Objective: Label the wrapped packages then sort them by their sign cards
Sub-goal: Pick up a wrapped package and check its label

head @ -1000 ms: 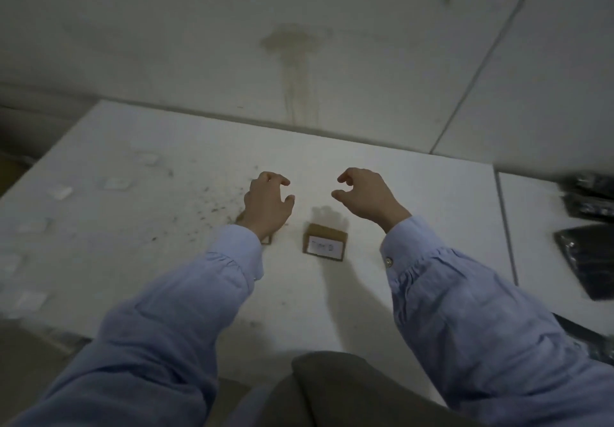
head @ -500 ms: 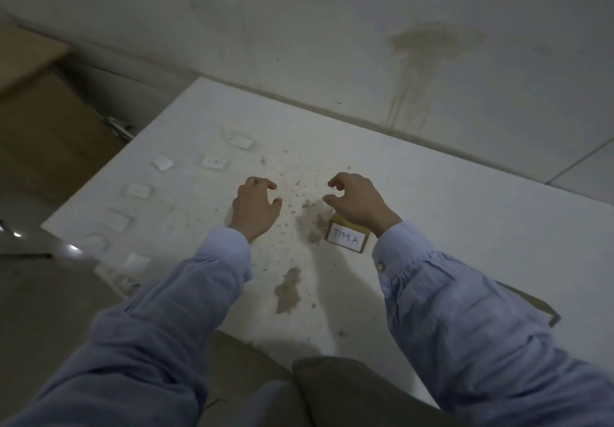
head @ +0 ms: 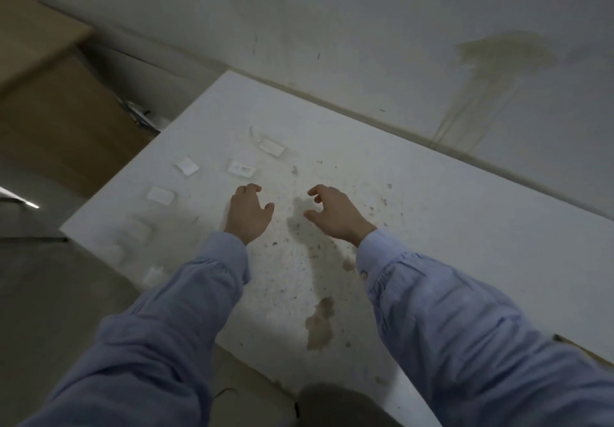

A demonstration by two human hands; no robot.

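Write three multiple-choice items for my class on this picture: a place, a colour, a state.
1. Where on the table do the labels lie?
A. its left part
B. its right part
C. inside a box

2. What colour are the sleeves?
A. red
B. blue
C. black

3. What do the left hand and right hand hold?
A. a package
B. a pen
C. nothing

Key: 1 A, they lie left of the hands. 2 B, both look light blue. 3 C, the fingers curl loosely round nothing.

White table (head: 465,260), brown-stained; small white labels (head: 242,168) scattered along left side.
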